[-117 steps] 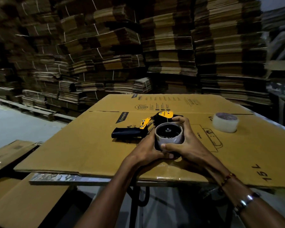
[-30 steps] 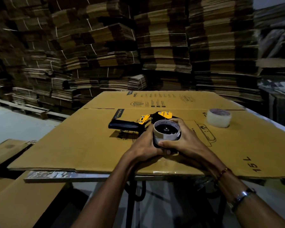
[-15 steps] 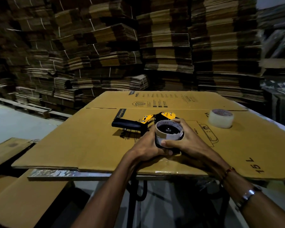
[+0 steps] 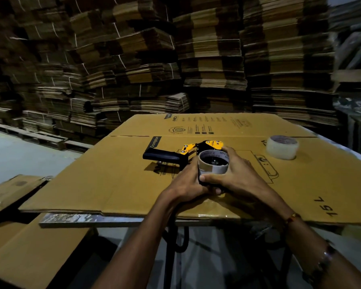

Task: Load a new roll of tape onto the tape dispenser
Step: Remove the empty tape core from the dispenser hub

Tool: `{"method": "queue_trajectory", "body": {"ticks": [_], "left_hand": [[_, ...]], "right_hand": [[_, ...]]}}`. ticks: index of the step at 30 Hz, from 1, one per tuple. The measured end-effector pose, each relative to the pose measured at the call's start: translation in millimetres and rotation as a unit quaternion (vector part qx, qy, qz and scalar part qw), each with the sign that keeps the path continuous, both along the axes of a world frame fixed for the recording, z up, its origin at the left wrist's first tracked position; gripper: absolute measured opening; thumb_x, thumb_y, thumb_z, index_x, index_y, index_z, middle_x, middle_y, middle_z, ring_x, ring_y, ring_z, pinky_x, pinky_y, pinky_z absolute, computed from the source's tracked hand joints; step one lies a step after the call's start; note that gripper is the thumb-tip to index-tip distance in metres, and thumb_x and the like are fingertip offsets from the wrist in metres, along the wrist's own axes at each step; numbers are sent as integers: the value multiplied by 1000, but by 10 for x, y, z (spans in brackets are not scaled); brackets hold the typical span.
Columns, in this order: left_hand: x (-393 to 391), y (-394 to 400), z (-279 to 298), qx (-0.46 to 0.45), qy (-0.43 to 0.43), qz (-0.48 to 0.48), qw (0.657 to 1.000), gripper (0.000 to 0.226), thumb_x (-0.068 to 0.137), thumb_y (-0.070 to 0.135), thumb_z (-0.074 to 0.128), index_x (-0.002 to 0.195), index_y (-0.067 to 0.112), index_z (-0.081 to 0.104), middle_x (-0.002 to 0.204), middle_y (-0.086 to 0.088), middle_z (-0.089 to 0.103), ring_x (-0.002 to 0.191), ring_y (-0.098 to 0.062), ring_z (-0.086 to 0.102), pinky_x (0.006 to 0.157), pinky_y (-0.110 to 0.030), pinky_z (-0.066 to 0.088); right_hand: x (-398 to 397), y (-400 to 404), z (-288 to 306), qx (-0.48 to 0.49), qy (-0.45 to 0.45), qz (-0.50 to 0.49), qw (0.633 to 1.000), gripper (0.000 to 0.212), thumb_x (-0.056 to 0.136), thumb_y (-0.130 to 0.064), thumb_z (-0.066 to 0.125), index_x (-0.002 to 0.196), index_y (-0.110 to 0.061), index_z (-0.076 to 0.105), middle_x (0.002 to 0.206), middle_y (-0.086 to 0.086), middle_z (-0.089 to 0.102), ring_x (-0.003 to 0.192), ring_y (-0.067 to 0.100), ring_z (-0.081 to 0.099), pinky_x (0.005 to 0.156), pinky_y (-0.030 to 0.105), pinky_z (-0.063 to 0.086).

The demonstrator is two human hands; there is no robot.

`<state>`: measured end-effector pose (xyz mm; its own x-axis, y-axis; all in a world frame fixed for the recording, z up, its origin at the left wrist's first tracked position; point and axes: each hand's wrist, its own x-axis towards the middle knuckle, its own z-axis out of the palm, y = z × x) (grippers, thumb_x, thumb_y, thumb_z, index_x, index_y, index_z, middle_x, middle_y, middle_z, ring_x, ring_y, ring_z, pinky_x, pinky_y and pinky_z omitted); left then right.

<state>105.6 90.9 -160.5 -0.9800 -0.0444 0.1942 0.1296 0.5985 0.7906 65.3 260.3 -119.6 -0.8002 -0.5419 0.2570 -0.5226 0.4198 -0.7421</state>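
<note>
We had the spent cardboard core [image 4: 213, 166] seated on the hub of the tape dispenser [image 4: 182, 154], which lay on its side on the surface [image 4: 104, 184], a flattened carton. We judged the step to be pulling that empty core off; next would come lifting it clear and reaching for the new roll of tape [image 4: 282, 147], which stood well apart to the right. Our right hand [image 4: 236, 176] curled round the core, thumb on its near wall and fingers [image 4: 227, 150] over the far rim. Our left hand [image 4: 186, 182] gripped the dispenser body just beside the core, steadying it. Stacked cardboard [image 4: 196, 59] rose behind.
</note>
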Motion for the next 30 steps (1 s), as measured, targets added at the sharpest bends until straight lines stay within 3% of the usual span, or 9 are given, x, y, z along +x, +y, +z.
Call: {"method": "queue_trajectory", "body": {"ticks": [4,11,20,23,27,30], "left_hand": [[-2,-5,7,7,-5,-7,1000,109,56,51,88,146,36,28,138,8,54,128,-16,52,108,-47,45],[-16,-19,-10,-1,4,-11,1000,107,59,49,87,145,40,25,141,10,51,131,-15,48,111,-48,41],[-25,-24,-7,-13,0,-11,1000,108,59,55,83,147,39,23,143,8,49,131,-17,47,110,-50,41],[-24,-26,-11,-10,0,-13,1000,105,60,53,84,145,42,23,144,7,48,133,-17,46,111,-50,41],[-35,-26,-43,1,-3,2,1000,108,56,56,86,144,44,24,140,9,53,128,-19,52,107,-50,46],[-34,-27,-44,9,-7,2,1000,110,56,54,87,145,43,24,139,10,53,127,-18,53,107,-49,46]], "right_hand": [[-73,38,-42,1,-18,-2,1000,98,60,-51,88,142,-32,38,130,-7,59,112,14,60,93,39,55],[-236,94,76,15,-42,75,996,81,56,-52,90,125,-41,49,117,-14,68,105,7,67,95,42,54],[-166,93,-92,-75,-62,50,994,82,63,-41,90,132,-38,46,123,-13,63,111,9,64,95,41,55],[-159,73,-47,-42,-50,44,997,90,58,-51,89,135,-39,43,128,-12,61,114,11,62,97,41,54],[-107,35,114,109,48,8,993,120,58,-65,82,154,-27,21,150,-1,45,132,21,49,108,44,44],[-20,-39,90,117,88,-35,989,120,60,-65,82,154,-21,21,152,2,42,134,23,45,109,42,42]]}}
